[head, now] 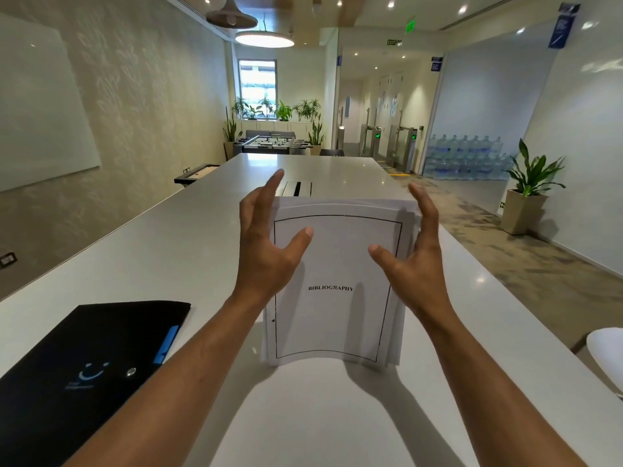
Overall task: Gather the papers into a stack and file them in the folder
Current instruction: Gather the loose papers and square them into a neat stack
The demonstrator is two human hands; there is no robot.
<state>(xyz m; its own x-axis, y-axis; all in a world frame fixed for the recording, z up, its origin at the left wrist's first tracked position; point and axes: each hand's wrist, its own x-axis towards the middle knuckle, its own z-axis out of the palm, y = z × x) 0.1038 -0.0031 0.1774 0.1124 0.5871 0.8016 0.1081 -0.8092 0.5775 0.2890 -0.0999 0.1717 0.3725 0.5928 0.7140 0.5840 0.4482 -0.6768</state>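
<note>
White papers [337, 264] stacked, edges uneven, between both hands, left hand [269, 251] and right hand [409, 261] spread wide; folder [84, 358] left of them unopened, filing remains.

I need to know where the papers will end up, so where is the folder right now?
In the head view the black folder lies closed on the white table at lower left, beside the left forearm and left of the paper stack.

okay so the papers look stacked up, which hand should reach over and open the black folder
Left, probably. The black folder lies closed on the table on the left hand's side. The right hand sits across the paper stack, so it could steady that.
</note>
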